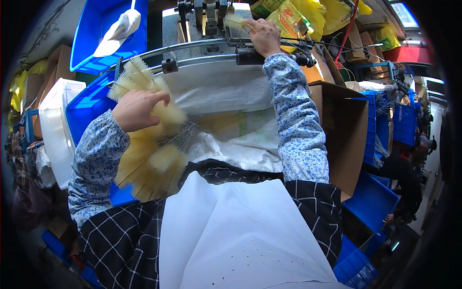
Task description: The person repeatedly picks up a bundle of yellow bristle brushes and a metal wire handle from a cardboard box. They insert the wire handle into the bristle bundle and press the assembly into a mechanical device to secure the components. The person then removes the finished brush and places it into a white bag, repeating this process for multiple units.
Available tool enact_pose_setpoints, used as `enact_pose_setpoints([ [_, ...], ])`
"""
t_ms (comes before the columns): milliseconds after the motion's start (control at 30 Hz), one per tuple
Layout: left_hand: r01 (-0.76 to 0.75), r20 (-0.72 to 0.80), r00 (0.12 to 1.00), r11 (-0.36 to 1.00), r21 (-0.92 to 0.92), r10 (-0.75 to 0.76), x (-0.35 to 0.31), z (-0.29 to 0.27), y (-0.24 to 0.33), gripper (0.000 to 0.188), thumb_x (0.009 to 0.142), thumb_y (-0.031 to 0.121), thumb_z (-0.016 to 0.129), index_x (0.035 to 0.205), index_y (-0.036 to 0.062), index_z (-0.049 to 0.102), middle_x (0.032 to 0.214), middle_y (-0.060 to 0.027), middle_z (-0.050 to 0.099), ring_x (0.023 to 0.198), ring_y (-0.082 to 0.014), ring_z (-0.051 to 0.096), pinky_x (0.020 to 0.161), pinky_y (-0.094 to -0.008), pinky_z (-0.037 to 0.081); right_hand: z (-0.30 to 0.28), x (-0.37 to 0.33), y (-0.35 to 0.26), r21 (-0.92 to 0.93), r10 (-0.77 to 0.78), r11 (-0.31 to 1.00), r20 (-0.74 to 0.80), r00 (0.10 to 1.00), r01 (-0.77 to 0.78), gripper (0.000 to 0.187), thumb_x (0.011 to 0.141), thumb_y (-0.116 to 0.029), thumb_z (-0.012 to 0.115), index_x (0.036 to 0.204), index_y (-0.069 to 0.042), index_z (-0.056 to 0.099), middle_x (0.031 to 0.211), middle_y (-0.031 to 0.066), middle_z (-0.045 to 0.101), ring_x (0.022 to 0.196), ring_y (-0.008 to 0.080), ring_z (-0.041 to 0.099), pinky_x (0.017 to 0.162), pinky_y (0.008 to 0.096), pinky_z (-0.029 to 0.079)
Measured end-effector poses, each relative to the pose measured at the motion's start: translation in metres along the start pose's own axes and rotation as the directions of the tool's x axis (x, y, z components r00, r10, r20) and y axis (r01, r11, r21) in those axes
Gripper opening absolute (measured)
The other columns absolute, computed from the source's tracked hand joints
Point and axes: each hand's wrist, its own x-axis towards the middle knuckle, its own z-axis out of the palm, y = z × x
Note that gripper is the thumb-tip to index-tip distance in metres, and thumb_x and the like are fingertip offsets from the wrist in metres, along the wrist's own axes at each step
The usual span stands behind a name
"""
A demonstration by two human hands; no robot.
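At the machine (210, 24), my right hand (265, 37) is closed round one end of a pale yellow bottle brush (234, 21), whose bristles point left toward the metal head. My left hand (139, 110) is over a heap of similar bottle brushes (156, 166) with twisted wire stems. Its thumb and forefinger are spread with a gap between them, and nothing shows in that gap; the other fingers are partly hidden. More bristles (132, 79) stick up just beyond this hand. A white plastic sheet (231, 89) lies between my arms, below the machine.
Curved metal rails (202, 59) cross in front of the machine. At the upper left a blue bin (82, 45) stands near a white plastic box (57, 130). On the right are an open cardboard box (344, 135) and blue crates (370, 202). A person (406, 180) is farther right.
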Motion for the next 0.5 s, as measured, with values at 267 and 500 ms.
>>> enact_pose_setpoints([
  [267,-0.146,-0.182,0.980,0.895,-0.422,0.075,-0.018,-0.023,0.013,0.028,0.065,0.008,0.055,0.092,0.0059,0.050,0.081,-0.0058,0.052,0.073,-0.0175,0.049,0.066,-0.0282,0.040,0.008,0.007,0.008,0.003,-0.025,1.000,0.046,0.999,0.025,0.030,0.077,-0.018,0.052,0.102,-0.033,0.060,0.092,-0.0008,0.057,0.097,0.0208,0.045,0.083,0.0382,0.031],
  [500,-0.243,-0.314,0.944,0.848,-0.471,0.097,-0.026,-0.040,0.029,0.026,0.063,0.004,0.052,0.089,0.0058,0.049,0.084,-0.0012,0.049,0.076,-0.0129,0.044,0.068,-0.0253,0.035,0.036,0.026,0.021,-0.145,-0.192,0.972,-0.028,0.981,0.186,0.031,0.080,-0.020,0.052,0.108,-0.033,0.057,0.106,-0.0017,0.052,0.115,0.0210,0.034,0.094,0.0451,0.019],
])
